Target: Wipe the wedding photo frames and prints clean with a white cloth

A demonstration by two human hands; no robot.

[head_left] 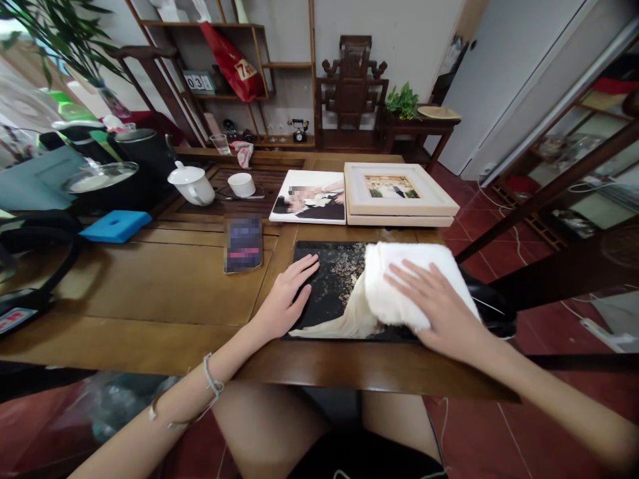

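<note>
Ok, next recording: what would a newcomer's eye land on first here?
Probably the bright white cloth under the right hand, lying over the right part of a dark picture on the wooden table; the left hand rests at that picture's left edge. Next, the red bag by the shelf at the back stands out.

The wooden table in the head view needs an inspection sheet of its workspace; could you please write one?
Surface: brown wooden table, glossy along its near edge.
Job's things: white cloth on a dark photo panel.
Clutter: white-edged photo print, framed photo, blue block, lidded white cup.
Hands: left hand at the panel's left side; right hand flat on the cloth.
Cables: pale cable on the red tiled floor.
Surroundings: carved wooden chair, shelving, leafy plant.
</note>
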